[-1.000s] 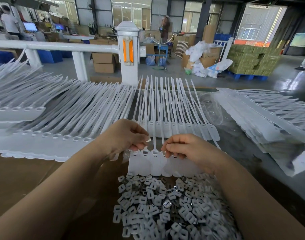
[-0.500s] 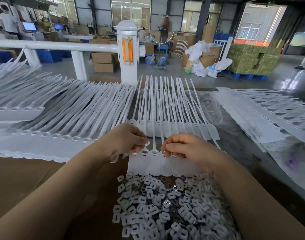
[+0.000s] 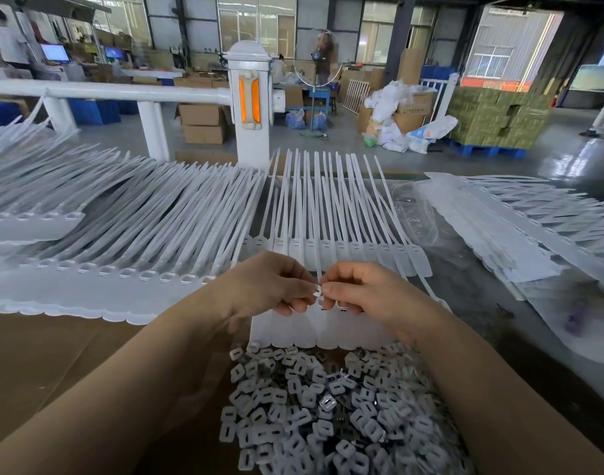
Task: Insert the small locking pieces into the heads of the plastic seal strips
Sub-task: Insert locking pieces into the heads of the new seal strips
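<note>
Both hands meet above the nearest row of seal strips [image 3: 314,332]. The left hand [image 3: 269,286] and right hand [image 3: 365,289] pinch one small locking piece [image 3: 317,290] together. It likely needs pressing into a strip head next; spare pieces [image 3: 314,413] are heaped at the table's near edge.

Both hands, left hand [image 3: 266,286] and right hand [image 3: 369,289], pinch one locking piece [image 3: 317,289] above the seal strips [image 3: 314,327].

Pile of locking pieces [image 3: 328,413] lay nearest on the bench [image 3: 53,365]; a row of seal strips [image 3: 314,323] just behind it. More strips [image 3: 122,241] spread left, another stack [image 3: 519,231] right. Railing [image 3: 122,94] stood behind.
</note>
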A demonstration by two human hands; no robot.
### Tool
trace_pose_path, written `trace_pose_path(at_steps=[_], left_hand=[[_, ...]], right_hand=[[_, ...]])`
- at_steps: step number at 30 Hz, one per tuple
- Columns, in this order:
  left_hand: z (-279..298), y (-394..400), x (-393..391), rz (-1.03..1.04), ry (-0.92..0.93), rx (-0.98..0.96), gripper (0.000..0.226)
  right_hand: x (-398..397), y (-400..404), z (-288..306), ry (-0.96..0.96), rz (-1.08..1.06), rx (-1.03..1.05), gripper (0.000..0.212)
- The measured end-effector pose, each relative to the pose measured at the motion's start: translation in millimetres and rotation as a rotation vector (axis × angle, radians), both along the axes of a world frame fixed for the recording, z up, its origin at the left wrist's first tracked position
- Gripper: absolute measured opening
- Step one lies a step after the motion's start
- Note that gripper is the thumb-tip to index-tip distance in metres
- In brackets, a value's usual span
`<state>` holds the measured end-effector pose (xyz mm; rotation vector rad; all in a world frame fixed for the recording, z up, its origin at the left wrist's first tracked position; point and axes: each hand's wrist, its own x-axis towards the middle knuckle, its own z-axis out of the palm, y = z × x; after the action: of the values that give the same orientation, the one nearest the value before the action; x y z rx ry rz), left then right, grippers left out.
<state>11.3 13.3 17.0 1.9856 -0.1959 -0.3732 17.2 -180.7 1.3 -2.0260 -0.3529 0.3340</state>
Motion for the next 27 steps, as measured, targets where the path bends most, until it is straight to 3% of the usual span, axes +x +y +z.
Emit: trace_pose_path(at_steps=[4, 11, 16, 27], left_hand=[[1.7, 2.7, 2.1, 0.047, -0.007, -0.012, 0.009], [1.3, -1.2, -1.2, 0.036, -0.088, 0.168, 0.015], [0.9, 5.0, 4.1, 0.191, -0.158, 0.251, 0.009], [-2.3, 4.8, 5.2, 0.264, -0.025, 0.359, 0.008]], right_hand=[[0.2, 0.3, -0.7, 0.000, -0.007, 0.006, 0.009], [-0.8, 0.3, -2.9, -0.010, 0.000, -0.026, 0.010], [0.4, -0.7, -2.6, 0.018, -0.056, 0.011, 0.010], [1.0, -0.1, -1.9, 0.053, -0.050, 0.009, 0.012]])
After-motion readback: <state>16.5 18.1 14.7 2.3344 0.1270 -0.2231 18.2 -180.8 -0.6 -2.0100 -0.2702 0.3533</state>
